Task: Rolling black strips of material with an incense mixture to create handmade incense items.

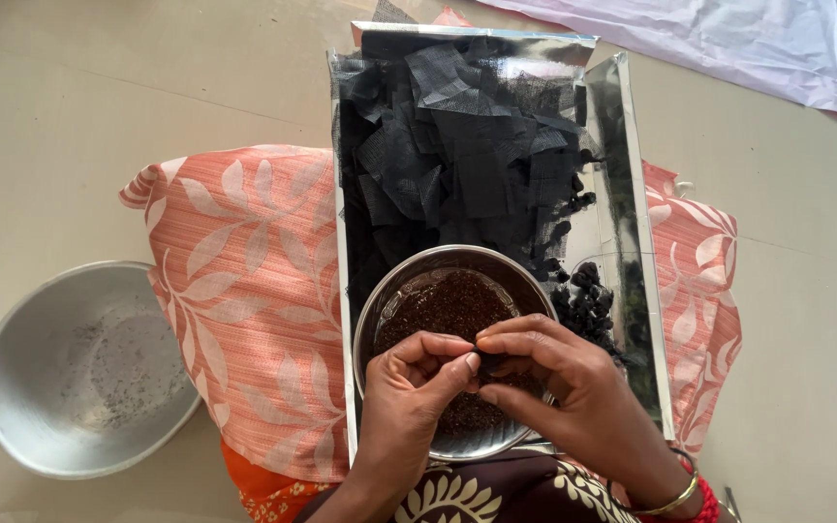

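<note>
Both hands meet just above a steel bowl [409,291] of dark brown grains, near the wearer's lap. Far left on the floor sits a wide metal basin [70,378], then a peach leaf-print cushion [244,291] under a shiny tray [622,145] heaped with black mesh scraps [457,145]. Left hand [418,378] curls its fingers inward, thumb and forefinger pinching a small dark piece [483,345]; right hand [564,383] grips that piece from the other side. It lies between the fingertips, equally close to each; its long axis cannot be told.
</note>
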